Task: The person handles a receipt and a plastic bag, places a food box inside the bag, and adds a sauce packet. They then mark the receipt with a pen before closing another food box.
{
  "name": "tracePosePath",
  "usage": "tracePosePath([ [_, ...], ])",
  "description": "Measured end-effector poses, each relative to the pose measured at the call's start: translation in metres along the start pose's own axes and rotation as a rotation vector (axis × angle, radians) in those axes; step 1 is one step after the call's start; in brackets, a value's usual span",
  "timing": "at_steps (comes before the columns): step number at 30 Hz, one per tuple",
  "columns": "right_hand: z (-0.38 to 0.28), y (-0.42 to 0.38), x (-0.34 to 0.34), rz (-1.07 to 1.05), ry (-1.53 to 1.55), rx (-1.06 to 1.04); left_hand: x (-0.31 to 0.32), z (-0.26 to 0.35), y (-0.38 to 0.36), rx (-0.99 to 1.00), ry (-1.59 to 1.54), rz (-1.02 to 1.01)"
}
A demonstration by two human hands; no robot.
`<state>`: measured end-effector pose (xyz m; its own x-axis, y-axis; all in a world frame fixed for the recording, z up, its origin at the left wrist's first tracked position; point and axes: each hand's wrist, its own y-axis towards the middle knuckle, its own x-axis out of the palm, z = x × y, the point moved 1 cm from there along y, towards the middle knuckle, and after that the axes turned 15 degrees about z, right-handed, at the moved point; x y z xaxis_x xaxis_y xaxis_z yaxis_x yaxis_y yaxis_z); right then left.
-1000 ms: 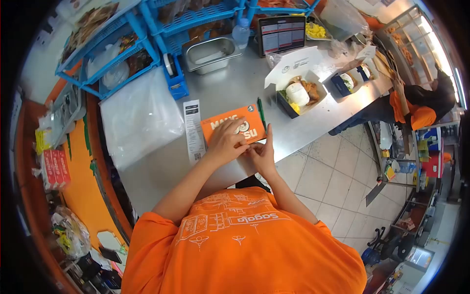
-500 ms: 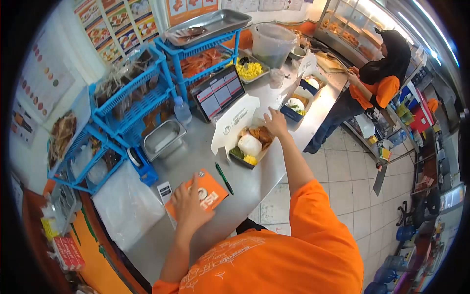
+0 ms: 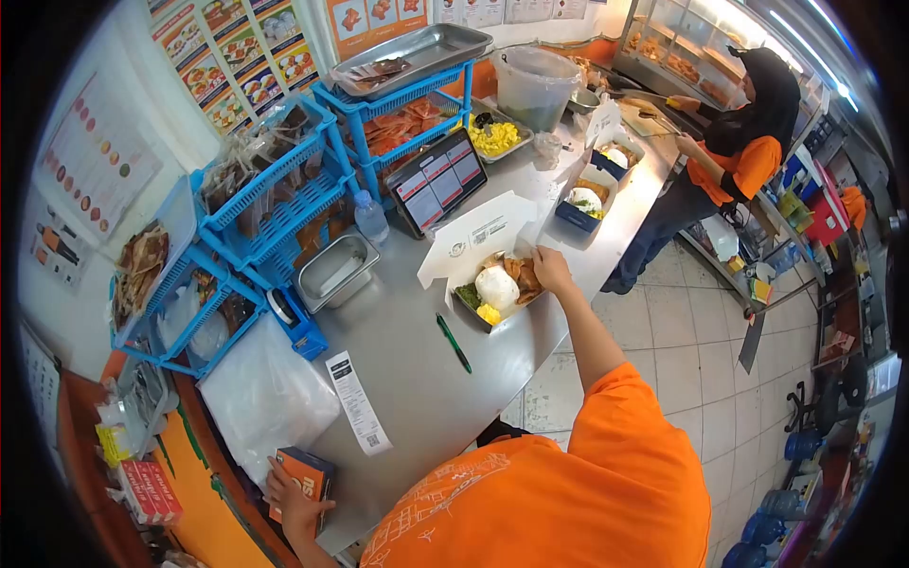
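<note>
At the counter's near left edge my left hand [image 3: 295,497] is wrapped round a closed orange and dark-blue takeaway box [image 3: 308,473]. My right hand [image 3: 552,269] grips the right rim of an open meal box [image 3: 480,317]. In it lie a mound of white rice [image 3: 497,287], brown meat pieces [image 3: 520,275], chopped green food and yellow egg; its white lid [image 3: 473,237] stands up at the back. Between my hands a printed receipt [image 3: 358,403] and a green pen [image 3: 453,343] lie on the steel counter.
Two more open meal boxes [image 3: 586,201] stand at the right. Behind are a tablet [image 3: 439,182], a steel pan [image 3: 336,270], a bottle [image 3: 370,216] and blue racks [image 3: 275,227]. Plastic bags [image 3: 265,393] lie left. A co-worker [image 3: 729,161] holds utensils over a board at the far end.
My left hand has moved the orange box leftward and toward me, uncovering the receipt. My right hand has come down from beside the raised lid onto the meal box's rim.
</note>
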<state>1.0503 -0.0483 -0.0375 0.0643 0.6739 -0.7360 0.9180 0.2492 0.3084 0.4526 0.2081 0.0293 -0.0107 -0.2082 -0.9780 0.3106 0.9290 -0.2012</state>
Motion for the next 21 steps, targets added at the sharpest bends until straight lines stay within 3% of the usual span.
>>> tracePosePath([
  [1,0.000,-0.003,0.000,0.026,-0.005,0.018,-0.002,0.007,0.002,-0.008,0.002,0.000],
  [3,-0.004,-0.014,-0.003,0.027,-0.005,0.024,0.000,0.024,0.004,0.226,-0.133,0.085],
  [9,-0.028,-0.065,-0.004,-0.042,-0.007,0.106,-0.018,0.160,0.011,0.617,-0.374,0.149],
  [14,-0.069,-0.097,-0.017,-0.222,0.078,0.156,-0.038,0.233,0.045,0.767,-0.616,0.268],
  [16,-0.104,-0.097,-0.037,0.214,0.325,0.097,-0.040,0.257,0.069,0.792,-0.729,0.297],
  [18,-0.119,-0.075,-0.030,0.447,0.441,-0.254,-0.043,0.286,0.090,0.864,-0.823,0.455],
  [19,-0.127,-0.064,-0.026,0.435,0.440,-0.241,-0.040,0.301,0.106,0.858,-0.813,0.442],
  [21,-0.146,-0.042,-0.021,0.348,0.250,-0.598,-0.029,0.327,0.132,0.902,-1.044,0.254],
])
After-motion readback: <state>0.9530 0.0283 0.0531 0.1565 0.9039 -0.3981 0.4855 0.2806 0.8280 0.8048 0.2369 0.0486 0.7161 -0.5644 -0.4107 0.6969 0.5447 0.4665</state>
